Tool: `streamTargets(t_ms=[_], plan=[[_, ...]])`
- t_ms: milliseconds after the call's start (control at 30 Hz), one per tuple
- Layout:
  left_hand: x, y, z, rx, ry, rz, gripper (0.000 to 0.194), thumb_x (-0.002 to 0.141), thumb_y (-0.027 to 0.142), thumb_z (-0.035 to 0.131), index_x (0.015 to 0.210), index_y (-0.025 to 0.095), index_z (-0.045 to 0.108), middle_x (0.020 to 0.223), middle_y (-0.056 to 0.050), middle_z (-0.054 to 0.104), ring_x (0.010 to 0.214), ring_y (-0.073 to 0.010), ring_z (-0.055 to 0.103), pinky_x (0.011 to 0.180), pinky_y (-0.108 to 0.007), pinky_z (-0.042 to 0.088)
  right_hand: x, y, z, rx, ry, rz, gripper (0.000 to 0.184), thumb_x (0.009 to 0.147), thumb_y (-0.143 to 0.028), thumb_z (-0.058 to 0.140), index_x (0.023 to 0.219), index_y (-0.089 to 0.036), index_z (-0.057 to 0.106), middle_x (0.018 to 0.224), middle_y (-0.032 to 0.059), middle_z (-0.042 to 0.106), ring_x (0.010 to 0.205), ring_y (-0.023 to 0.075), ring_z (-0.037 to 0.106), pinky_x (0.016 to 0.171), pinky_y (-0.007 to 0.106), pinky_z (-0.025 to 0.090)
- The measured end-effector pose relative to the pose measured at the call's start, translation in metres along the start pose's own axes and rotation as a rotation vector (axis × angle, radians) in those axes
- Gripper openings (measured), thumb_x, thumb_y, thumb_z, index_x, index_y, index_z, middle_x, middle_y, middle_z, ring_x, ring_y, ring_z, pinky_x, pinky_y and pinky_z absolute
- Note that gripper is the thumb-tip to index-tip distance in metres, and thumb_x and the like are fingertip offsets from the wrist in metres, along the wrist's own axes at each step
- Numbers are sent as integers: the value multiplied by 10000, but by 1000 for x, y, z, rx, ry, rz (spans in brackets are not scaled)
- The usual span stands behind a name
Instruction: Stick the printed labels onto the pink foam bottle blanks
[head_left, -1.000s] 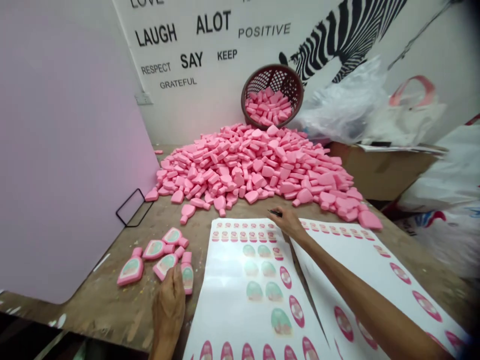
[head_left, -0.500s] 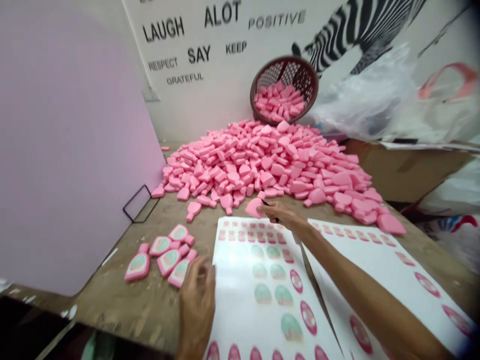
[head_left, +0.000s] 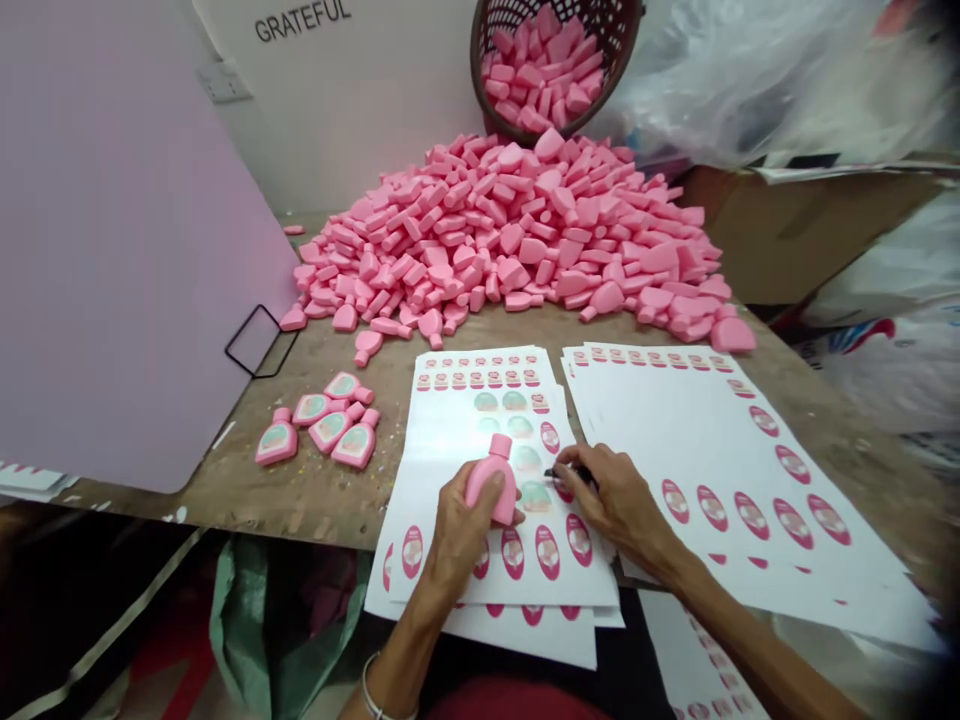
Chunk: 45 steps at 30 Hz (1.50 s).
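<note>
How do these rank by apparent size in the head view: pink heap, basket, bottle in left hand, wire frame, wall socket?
1. Pink heap
2. Basket, cut off by the top edge
3. Bottle in left hand and wire frame: too alike to rank
4. Wall socket

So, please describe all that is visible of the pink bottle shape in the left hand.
The pink bottle shape has a broad, rounded body and a short, narrower neck; it looks like foam or plastic. Its visible face bears no label. With its neck pointing away from the person, it is over the sticker sheet, gripped by the left hand.
</note>
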<state>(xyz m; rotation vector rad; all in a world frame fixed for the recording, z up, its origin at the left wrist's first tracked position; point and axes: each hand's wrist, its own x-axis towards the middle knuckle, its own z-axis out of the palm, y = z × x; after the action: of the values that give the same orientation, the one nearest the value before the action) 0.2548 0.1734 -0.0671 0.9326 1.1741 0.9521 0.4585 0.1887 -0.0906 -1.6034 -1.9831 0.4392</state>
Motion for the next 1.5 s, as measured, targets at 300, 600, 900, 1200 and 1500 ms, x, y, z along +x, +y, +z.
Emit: streamTargets(t_ms=[300,600,900,1200,1500], plan=[[-1,-20,19,-49,-49,-48,415,821,486,558,1050,145,502,848,-73,636,727,-226,695,561,-280,568,-21,0,15,-240,121,-188,148,918,-253,476,853,-184,590,785,48,638,733,176,510,693,331,300],[1,-22,18,-46,-53,-28,417,830,505,533,1058,159,489,831,-65,639,694,-209,699,582,-275,576,-25,-4,20,-161,143,-166,134,898,-243,491,826,-189,591,769,47,639,725,184,522,684,330,321],[1,-22,17,-36,-56,-25,410,834,505,525,1054,161,493,831,-66,642,659,-195,692,568,-272,572,-25,-1,18,-185,137,-138,135,896,-236,493,805,-195,584,754,39,636,715,184,509,683,334,302],[1,-22,17,-54,-60,-30,429,825,509,538,1071,162,486,751,-28,617,647,-191,689,577,-281,575,-24,-2,23,-213,209,-188,95,841,-285,586,824,-192,586,740,32,645,701,183,519,694,339,315],[0,-22,13,-84,-67,-24,439,853,526,478,1095,159,467,656,-20,648,570,-192,678,548,-284,562,-24,0,9,-260,240,-171,117,857,-296,573,902,-188,582,805,51,657,736,197,522,744,363,321]])
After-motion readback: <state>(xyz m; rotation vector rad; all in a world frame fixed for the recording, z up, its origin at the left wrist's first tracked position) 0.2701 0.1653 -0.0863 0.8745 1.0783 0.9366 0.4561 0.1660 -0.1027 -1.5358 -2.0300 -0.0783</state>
